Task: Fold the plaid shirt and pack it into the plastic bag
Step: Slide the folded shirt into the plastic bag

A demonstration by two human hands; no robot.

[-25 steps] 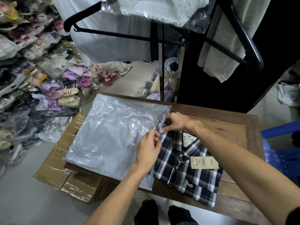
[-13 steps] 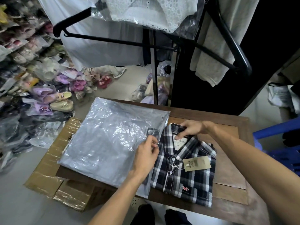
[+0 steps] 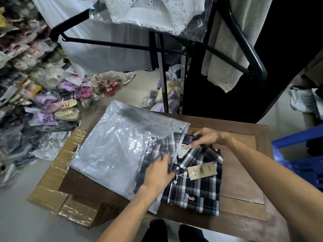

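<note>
The folded plaid shirt (image 3: pixel 195 186) lies face up on the wooden counter (image 3: pixel 244 173), collar pointing away from the person, with a small red logo on the chest pocket. Its collar-side left edge already sits under the open mouth of the plastic bag (image 3: pixel 115 151); the rest of the shirt is outside the bag. The bag lies flat just left of the shirt, and its far left part hangs past the counter edge over a taped cardboard box (image 3: pixel 50 186) on the floor.

The left hand (image 3: pixel 160 173) rests at the bag's mouth, on the shirt's left edge near the button placket; the fingers are blurred, so I cannot tell whether they pinch the film or only press on it. The right hand (image 3: pixel 208 137) is at the shirt's collar, fingers stretched out fairly straight across the neck label (image 3: pixel 183 151).

A brown paper hang tag (image 3: pixel 202 170) lies on the shirt just below the collar, joined by a thin string.

Beyond the shirt, behind the counter, stands a black clothes rack (image 3: pixel 162 75) with pale garments hanging from it. Left of the shirt, past the box, bagged sandals (image 3: pixel 52 105) are heaped on the floor. Right of the shirt, beside the counter, is a blue plastic stool (image 3: pixel 300 165).
</note>
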